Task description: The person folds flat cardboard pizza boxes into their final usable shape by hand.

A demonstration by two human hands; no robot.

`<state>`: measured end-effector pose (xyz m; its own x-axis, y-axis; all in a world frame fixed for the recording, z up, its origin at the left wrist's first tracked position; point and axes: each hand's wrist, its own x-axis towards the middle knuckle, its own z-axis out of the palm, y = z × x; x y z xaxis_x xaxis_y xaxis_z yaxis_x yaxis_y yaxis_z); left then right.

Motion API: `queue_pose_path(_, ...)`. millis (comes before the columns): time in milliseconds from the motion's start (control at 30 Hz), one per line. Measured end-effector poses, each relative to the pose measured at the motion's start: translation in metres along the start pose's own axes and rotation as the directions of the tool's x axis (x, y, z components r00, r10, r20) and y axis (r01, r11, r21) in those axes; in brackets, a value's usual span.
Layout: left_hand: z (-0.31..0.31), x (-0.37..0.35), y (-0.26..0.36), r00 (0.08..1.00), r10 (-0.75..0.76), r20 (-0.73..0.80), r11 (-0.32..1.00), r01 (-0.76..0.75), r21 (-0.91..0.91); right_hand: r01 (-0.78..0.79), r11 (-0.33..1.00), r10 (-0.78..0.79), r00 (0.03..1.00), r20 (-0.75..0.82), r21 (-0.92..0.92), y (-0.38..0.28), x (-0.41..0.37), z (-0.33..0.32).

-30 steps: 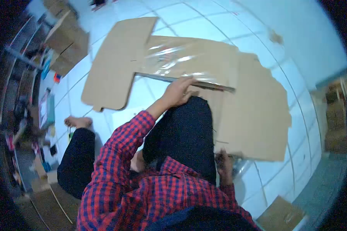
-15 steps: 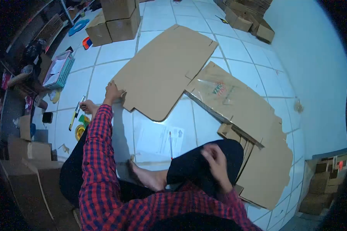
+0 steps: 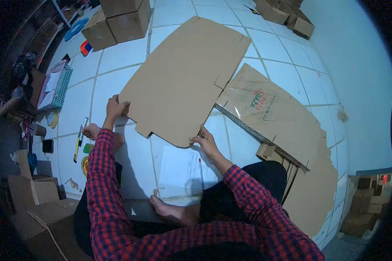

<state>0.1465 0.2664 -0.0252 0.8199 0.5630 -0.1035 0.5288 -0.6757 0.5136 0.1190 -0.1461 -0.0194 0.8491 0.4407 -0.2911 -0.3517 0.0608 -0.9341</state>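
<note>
**Two-handed hold on cardboard blank (image 3: 183, 78)**

Spread on the tiled floor (image 3: 126, 161) ahead of the knees: plain brown, matte, stiff, with notched flaps and rounded corners. Left hand (image 3: 116, 106) grip closed on its left edge, right hand (image 3: 207, 141) grip closed on the near flap, likely set wide apart for controlling so broad a sheet. White paper (image 3: 178, 167) and pen (image 3: 201, 167) just below.
</note>
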Motion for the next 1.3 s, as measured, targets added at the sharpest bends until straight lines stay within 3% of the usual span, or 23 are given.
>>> queue_pose_path(100,-0.007,-0.013,-0.001,0.995,0.051,-0.081,0.996,-0.044,0.082,-0.038,0.991,0.025,0.995,0.100,0.130,-0.012,-0.007,0.001)
queue_pose_path(233,-0.030,-0.030,0.011,0.996,0.076,-0.046,0.995,-0.073,0.067,-0.059,0.994,0.051,0.994,0.096,0.090,-0.034,-0.018,0.018)
queue_pose_path(300,-0.039,-0.036,0.017,1.000,-0.020,-0.023,0.992,0.023,0.123,-0.198,0.975,0.185,0.975,0.123,0.102,-0.028,-0.015,0.018)
queue_pose_path(333,-0.039,-0.033,0.013,0.999,-0.021,-0.028,0.991,0.024,0.129,-0.196,0.975,0.182,0.975,0.129,0.106,-0.032,-0.018,0.020)
queue_pose_path(433,-0.038,-0.029,0.004,1.000,0.024,0.016,0.993,-0.026,0.116,-0.160,0.973,0.161,0.987,0.007,0.164,-0.057,-0.036,0.024)
queue_pose_path(500,-0.043,-0.036,0.009,0.986,-0.111,-0.126,0.990,0.099,-0.097,-0.095,0.977,0.110,0.991,-0.074,0.192,-0.071,-0.046,0.023)
queue_pose_path(533,-0.047,-0.035,0.007,0.986,-0.108,-0.129,0.990,0.096,-0.099,-0.090,0.977,0.106,0.992,-0.073,0.191,-0.070,-0.047,0.021)
queue_pose_path(567,-0.055,-0.033,0.004,0.971,-0.208,0.116,0.774,0.236,-0.587,-0.125,0.965,0.164,0.974,-0.158,0.230,-0.064,-0.048,0.018)
queue_pose_path(600,-0.060,-0.033,0.001,0.916,-0.158,0.369,0.324,0.401,-0.857,-0.156,0.950,0.223,0.946,-0.236,0.272,-0.058,-0.048,0.016)
queue_pose_path(633,-0.068,-0.042,0.008,0.918,-0.158,0.363,0.327,0.395,-0.858,-0.152,0.950,0.219,0.948,-0.231,0.274,-0.052,-0.047,0.012)
queue_pose_path(700,-0.097,-0.074,0.032,0.962,0.004,0.272,0.225,0.264,-0.938,-0.174,0.834,0.158,0.985,0.075,0.524,-0.043,-0.045,0.004)
queue_pose_path(800,-0.133,-0.119,0.048,0.982,0.079,0.172,0.290,0.142,-0.946,-0.171,0.776,0.062,0.979,0.196,0.607,-0.047,-0.057,-0.003)
queue_pose_path(900,-0.181,-0.169,0.059,0.983,0.162,0.090,0.329,0.032,-0.944,-0.093,0.803,-0.093,0.956,0.279,0.589,-0.066,-0.076,0.000)
queue_pose_path(1033,-0.228,-0.226,0.064,0.975,0.220,-0.014,0.340,-0.090,-0.936,-0.087,0.821,-0.135,0.931,0.339,0.565,-0.068,-0.111,0.009)
queue_pose_path(1067,-0.238,-0.245,0.075,0.989,0.102,-0.108,0.420,-0.141,-0.896,-0.085,0.847,-0.114,0.935,0.336,0.524,-0.065,-0.114,0.011)
queue_pose_path(1100,-0.248,-0.258,0.085,0.985,0.118,-0.124,0.418,-0.163,-0.894,-0.066,0.847,-0.136,0.932,0.336,0.527,-0.058,-0.112,0.011)
queue_pose_path(1167,-0.267,-0.287,0.106,0.915,0.255,-0.314,0.457,-0.400,-0.795,0.164,0.977,-0.180,0.977,0.118,0.134,-0.046,-0.106,0.011)
queue_pose_path(1200,-0.278,-0.311,0.129,0.876,0.291,-0.384,0.537,-0.482,-0.693,0.256,0.885,-0.321,0.941,-0.110,-0.388,-0.061,-0.111,0.009)
queue_pose_path(1233,-0.287,-0.337,0.153,0.832,0.332,-0.445,0.605,-0.550,-0.576,0.381,0.722,-0.557,0.815,-0.159,-0.577,-0.069,-0.111,0.002)
queue_pose_path(1267,-0.292,-0.358,0.164,0.737,0.441,-0.512,0.700,-0.640,-0.319,0.451,0.451,-0.758,0.649,-0.064,-0.770,-0.095,-0.118,-0.008)
queue_pose_path(1300,-0.298,-0.378,0.182,0.514,0.697,-0.500,0.650,-0.748,0.137,0.485,0.297,-0.854,0.520,-0.002,-0.822,-0.126,-0.129,-0.016)
